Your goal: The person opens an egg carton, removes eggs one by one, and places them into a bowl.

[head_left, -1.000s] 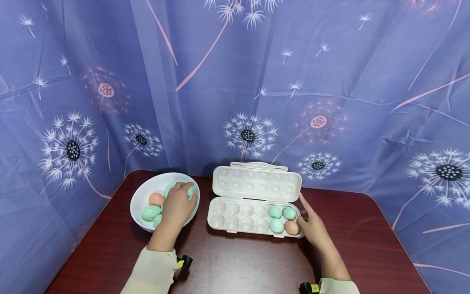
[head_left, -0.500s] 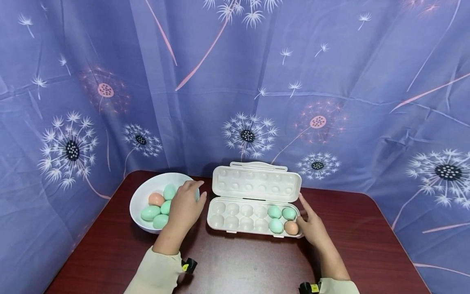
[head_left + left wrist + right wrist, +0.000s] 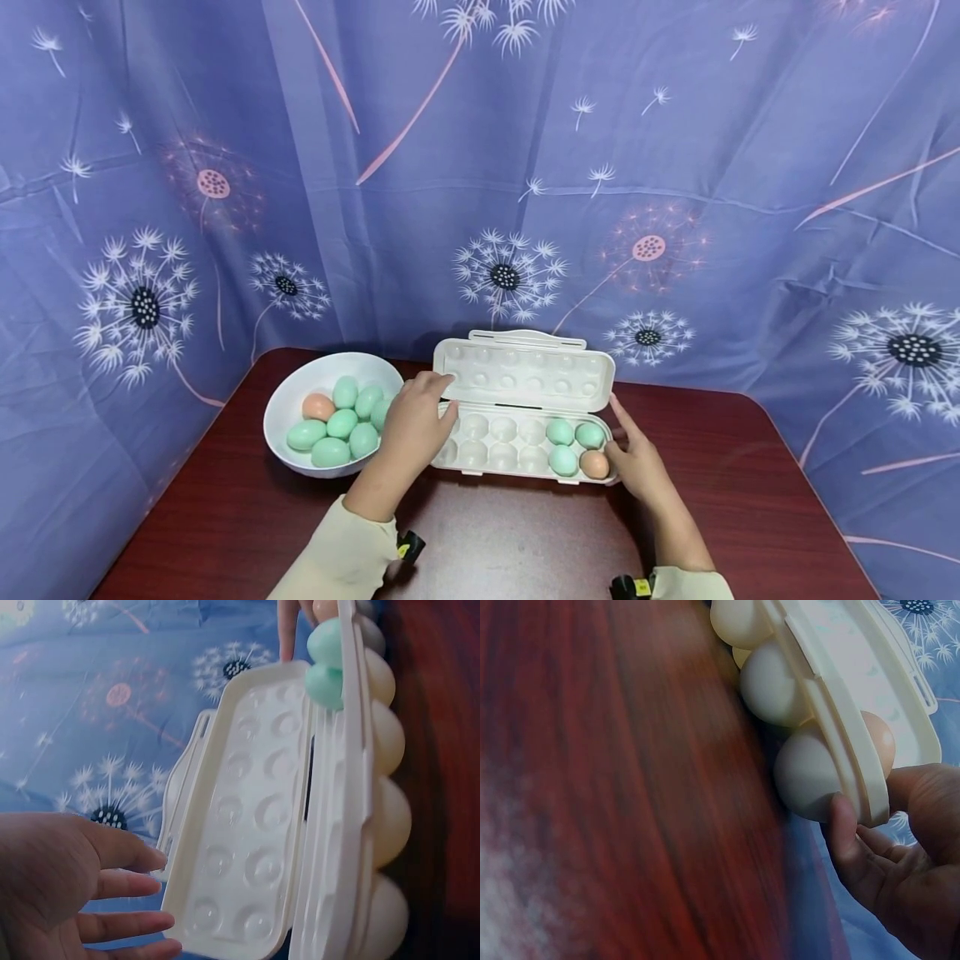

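Note:
A white plastic egg carton lies with its lid raised; three green eggs and an orange egg fill its right-end cups. My left hand hovers over the carton's left end. In the left wrist view its fingers reach out loosely beside the lid, and no egg shows in them. At the other end, my right hand holds the carton's edge, its digits pressing rim and rounded cup in the right wrist view. A white bowl holds an orange egg and several green eggs.
The dark red wooden table carries the bowl at left and the carton at centre. Behind them hangs a blue dandelion-print curtain. Small black wrist cameras sit at both cuffs.
My left hand has moved right, out of the bowl and over to the carton's left end, uncovering more green eggs. My right hand stays on the carton.

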